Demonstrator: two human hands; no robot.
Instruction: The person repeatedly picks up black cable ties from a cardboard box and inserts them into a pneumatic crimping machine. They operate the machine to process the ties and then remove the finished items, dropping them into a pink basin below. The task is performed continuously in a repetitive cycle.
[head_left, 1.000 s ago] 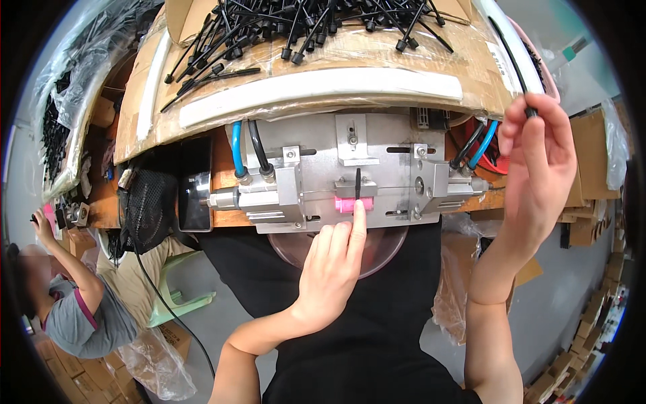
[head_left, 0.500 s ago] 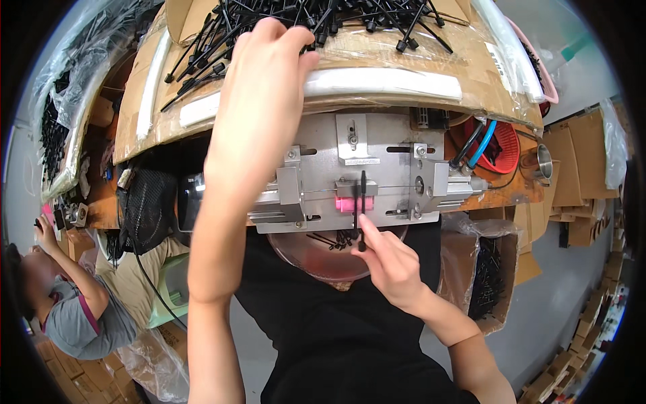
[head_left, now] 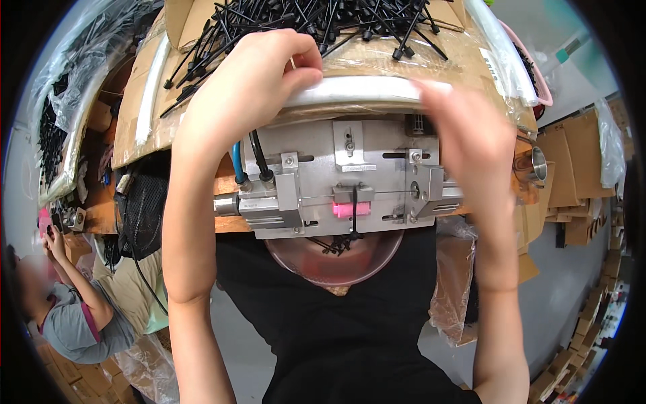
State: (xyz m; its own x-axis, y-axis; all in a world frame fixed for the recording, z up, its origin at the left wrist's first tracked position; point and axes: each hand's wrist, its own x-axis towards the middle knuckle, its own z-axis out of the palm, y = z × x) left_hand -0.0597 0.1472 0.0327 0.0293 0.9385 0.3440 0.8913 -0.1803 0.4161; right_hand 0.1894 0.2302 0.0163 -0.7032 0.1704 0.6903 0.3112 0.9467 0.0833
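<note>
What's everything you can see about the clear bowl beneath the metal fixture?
The bowl is round and see-through, apparently plastic, with a thin rim and a reddish tint. It is upright over the black-clothed lap, its far part hidden beneath the metal fixture. Several thin black pieces lie inside. Neither the left hand nor the right hand touches it; contact with the fixture or lap can't be told.
</note>
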